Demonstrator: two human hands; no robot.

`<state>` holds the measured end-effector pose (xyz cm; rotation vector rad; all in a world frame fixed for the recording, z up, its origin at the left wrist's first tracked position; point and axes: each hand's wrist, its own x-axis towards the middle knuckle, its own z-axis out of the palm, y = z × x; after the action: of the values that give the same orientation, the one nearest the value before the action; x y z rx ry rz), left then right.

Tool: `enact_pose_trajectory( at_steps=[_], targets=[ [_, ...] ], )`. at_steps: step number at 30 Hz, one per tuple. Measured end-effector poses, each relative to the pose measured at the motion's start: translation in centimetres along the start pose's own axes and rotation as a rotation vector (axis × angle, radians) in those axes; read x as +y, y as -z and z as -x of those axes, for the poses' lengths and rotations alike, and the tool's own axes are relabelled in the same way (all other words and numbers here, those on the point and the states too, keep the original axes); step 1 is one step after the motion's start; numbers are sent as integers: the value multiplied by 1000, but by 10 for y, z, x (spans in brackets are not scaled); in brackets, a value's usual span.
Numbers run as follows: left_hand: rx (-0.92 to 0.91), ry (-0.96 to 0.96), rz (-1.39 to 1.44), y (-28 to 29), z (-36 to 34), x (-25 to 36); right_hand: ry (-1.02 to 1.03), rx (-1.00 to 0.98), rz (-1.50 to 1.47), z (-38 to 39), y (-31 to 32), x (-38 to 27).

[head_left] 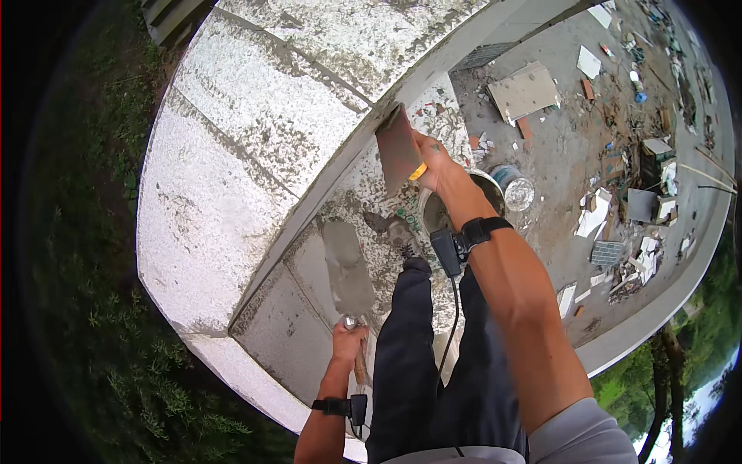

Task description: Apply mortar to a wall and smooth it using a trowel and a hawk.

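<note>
My right hand point(435, 160) is closed around the yellow grip of a broad, flat scraper point(398, 151). Its grey blade, streaked with reddish brown, reaches up to the inner side of the pale wall point(255, 131). Lower down, my left hand point(349, 340) grips the wooden handle of a trowel point(348, 267), whose long blade is coated with wet grey mortar. An open bucket point(424, 207) with grey material inside stands beneath my right forearm, partly hidden by it.
A second bucket point(513, 187), smeared white, stands beside the first. My mud-covered shoe point(400, 232) is on the speckled floor. Cardboard point(524, 91), broken tiles, a grey crate point(607, 254) and other rubble lie to the right. Greenery point(85, 309) grows beyond the wall at left.
</note>
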<state>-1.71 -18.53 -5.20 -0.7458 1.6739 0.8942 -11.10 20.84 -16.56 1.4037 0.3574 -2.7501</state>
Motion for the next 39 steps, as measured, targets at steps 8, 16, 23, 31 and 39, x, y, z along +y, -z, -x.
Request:
enact_pose_trajectory(
  at_steps=[8,16,23,31,39],
  targets=[
    [13,-51,-63,-4,14,-11,47,-107,124,112,-61,-31],
    [-270,-39,53,-36,58,27,515,19,754,246,-13,-35],
    [-712,111,-87,-118,122,64,879,210,1335,355,84,14],
    [-876,208,-306,-192,174,35,801,342,1413,461,195,34],
    [-885,80,-393,-299,209,7,510,912,1155,603,448,116]
  ],
)
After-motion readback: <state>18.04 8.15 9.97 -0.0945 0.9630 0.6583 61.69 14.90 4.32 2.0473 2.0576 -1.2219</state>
